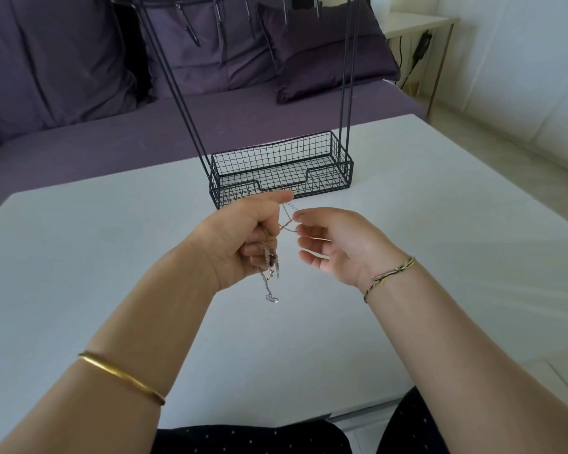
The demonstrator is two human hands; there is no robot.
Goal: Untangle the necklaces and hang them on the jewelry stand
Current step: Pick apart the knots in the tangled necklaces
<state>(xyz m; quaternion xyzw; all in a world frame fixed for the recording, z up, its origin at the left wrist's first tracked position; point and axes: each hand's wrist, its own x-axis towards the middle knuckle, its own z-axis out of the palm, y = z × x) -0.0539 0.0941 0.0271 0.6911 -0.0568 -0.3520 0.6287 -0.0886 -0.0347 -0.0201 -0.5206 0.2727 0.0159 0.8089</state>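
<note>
Surroundings: table, sofa, side table.
I sit at a white table [440, 257]; beyond its far edge stands a purple sofa [63, 77] with a matching cushion [325, 50]; a pale side table [420, 26] at right has a black cable [419, 49] beside it.

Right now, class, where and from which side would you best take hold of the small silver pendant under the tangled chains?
Probably pinch the thin chain just above the small silver pendant, coming from the right. It dangles free below the left hand, which grips the tangled gold and silver chains; the wrist blocks the other side.
</note>
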